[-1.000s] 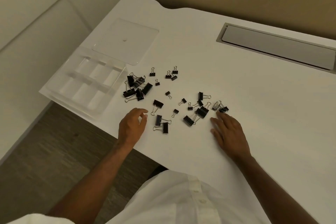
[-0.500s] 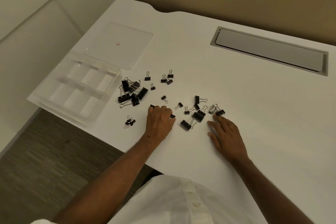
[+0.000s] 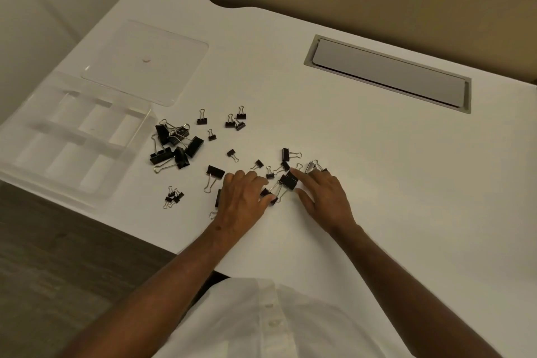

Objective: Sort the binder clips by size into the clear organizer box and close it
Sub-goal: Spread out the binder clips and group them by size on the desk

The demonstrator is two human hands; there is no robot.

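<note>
Several black binder clips of differing sizes lie scattered on the white desk. A pile of large clips (image 3: 174, 145) sits beside the clear organizer box (image 3: 72, 139), which is open and has empty compartments; its lid (image 3: 145, 61) lies flat behind it. A small cluster of tiny clips (image 3: 173, 197) rests near the desk's front edge. My left hand (image 3: 244, 200) lies palm down over clips in the middle, fingertips touching a medium clip (image 3: 268, 195). My right hand (image 3: 322, 197) rests flat, its index finger on another medium clip (image 3: 289, 180).
A grey cable-tray cover (image 3: 389, 73) is set into the desk at the back right. A tan partition stands behind the desk. The desk's front edge drops to a dark floor at the lower left.
My left hand has slid right from the tiny clips' spot onto the clips in the middle. The right hand has shifted slightly toward the left hand.
</note>
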